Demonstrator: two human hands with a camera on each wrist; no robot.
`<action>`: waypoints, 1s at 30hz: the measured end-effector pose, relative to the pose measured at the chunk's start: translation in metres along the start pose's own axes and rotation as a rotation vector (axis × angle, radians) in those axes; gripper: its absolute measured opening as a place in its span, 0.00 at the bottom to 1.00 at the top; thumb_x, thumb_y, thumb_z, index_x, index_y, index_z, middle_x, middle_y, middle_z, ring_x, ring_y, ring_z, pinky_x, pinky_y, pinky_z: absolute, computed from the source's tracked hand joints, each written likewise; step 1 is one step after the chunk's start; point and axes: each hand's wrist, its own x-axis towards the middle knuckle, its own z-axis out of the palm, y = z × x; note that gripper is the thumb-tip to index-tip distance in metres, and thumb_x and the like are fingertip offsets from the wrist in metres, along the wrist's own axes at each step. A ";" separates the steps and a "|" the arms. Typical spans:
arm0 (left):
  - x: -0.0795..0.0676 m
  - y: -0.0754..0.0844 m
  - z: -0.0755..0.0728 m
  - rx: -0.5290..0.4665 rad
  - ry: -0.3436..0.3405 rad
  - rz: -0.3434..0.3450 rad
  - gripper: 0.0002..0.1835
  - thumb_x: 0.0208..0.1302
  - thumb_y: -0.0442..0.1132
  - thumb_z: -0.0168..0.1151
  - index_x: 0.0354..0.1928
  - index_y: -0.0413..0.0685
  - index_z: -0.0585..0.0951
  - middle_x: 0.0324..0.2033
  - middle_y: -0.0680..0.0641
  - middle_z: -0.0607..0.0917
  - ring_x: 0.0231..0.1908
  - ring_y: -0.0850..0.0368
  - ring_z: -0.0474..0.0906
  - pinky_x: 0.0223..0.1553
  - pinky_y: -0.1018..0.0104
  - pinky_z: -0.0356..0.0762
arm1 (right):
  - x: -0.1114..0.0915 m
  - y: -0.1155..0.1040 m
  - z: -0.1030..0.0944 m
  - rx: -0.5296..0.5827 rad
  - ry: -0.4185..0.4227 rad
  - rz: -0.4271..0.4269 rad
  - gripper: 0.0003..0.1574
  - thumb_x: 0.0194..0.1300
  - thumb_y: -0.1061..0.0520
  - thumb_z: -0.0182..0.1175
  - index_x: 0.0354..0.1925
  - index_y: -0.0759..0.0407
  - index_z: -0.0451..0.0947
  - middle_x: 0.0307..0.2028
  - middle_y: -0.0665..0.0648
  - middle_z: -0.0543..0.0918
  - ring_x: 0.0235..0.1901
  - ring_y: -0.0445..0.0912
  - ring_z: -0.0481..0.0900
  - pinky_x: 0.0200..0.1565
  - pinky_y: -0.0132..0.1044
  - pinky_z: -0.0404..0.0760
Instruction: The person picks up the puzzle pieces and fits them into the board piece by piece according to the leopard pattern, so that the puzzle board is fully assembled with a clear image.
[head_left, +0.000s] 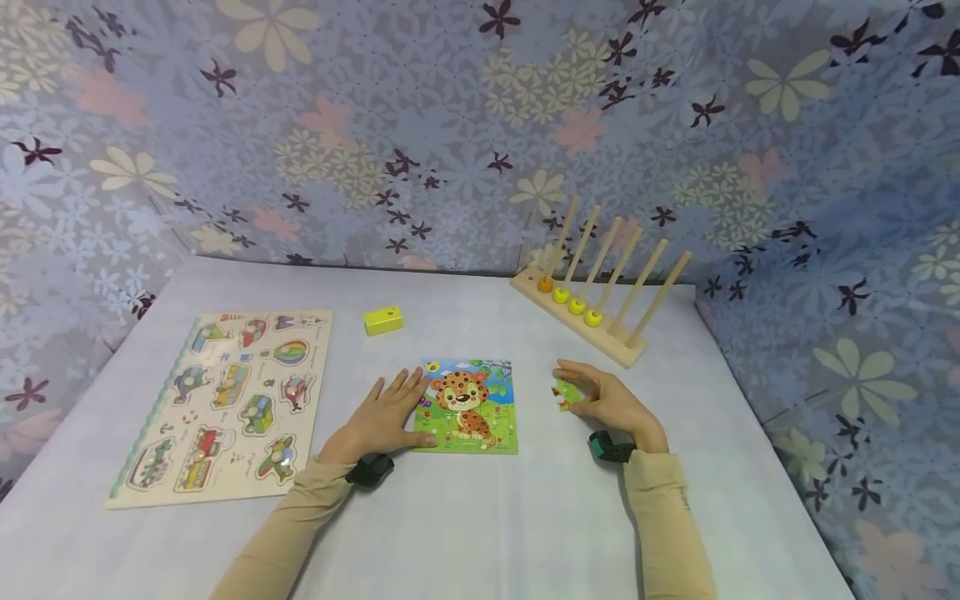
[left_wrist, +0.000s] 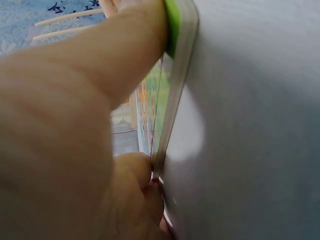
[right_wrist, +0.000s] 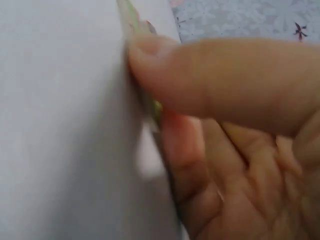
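Observation:
A square jigsaw puzzle (head_left: 468, 417) with a spotted leopard cub on green grass lies at the table's middle. My left hand (head_left: 375, 425) rests along its left side with fingers straight and spread, the thumb on the lower left corner. The left wrist view shows the thumb over the board's edge (left_wrist: 176, 95). Right of the puzzle and apart from it, my right hand (head_left: 611, 404) pinches a small green puzzle piece (head_left: 566, 394) between thumb and fingers. In the right wrist view the piece (right_wrist: 131, 17) appears edge-on and blurred, partly hidden by the thumb.
To the left lies a large wooden inset board (head_left: 238, 446) with vehicle pictures. A yellow block (head_left: 383, 322) sits behind the puzzle. At the back right stands a wooden rack (head_left: 618, 348) with several upright pegs, one orange bead (head_left: 545, 285) and three yellow beads (head_left: 577, 307).

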 end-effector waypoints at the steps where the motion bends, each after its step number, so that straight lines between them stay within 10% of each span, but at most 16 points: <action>1: 0.000 0.000 0.000 0.001 -0.002 -0.004 0.53 0.60 0.63 0.61 0.76 0.43 0.48 0.77 0.42 0.46 0.77 0.41 0.39 0.75 0.40 0.34 | 0.001 -0.001 0.001 -0.012 0.023 0.016 0.46 0.59 0.70 0.63 0.73 0.58 0.58 0.69 0.67 0.67 0.60 0.56 0.74 0.32 0.31 0.77; 10: -0.001 0.000 0.000 -0.016 0.008 0.004 0.53 0.60 0.62 0.61 0.76 0.41 0.49 0.76 0.40 0.48 0.76 0.40 0.40 0.75 0.39 0.34 | 0.005 -0.011 0.011 -0.138 0.138 0.099 0.45 0.57 0.69 0.66 0.70 0.54 0.64 0.67 0.66 0.68 0.57 0.60 0.74 0.48 0.44 0.79; 17: -0.001 0.002 -0.002 -0.016 0.009 0.004 0.53 0.60 0.62 0.61 0.76 0.41 0.49 0.76 0.40 0.48 0.76 0.40 0.40 0.75 0.39 0.35 | 0.008 -0.019 0.013 -0.093 0.160 0.127 0.42 0.58 0.71 0.63 0.69 0.56 0.65 0.56 0.67 0.76 0.30 0.45 0.67 0.31 0.30 0.68; 30: 0.000 -0.001 0.001 -0.004 -0.002 -0.008 0.53 0.60 0.63 0.61 0.76 0.44 0.47 0.77 0.42 0.45 0.77 0.42 0.38 0.75 0.40 0.33 | 0.013 -0.036 0.025 -0.245 0.253 0.130 0.34 0.50 0.73 0.66 0.58 0.57 0.77 0.49 0.61 0.80 0.43 0.53 0.73 0.47 0.45 0.74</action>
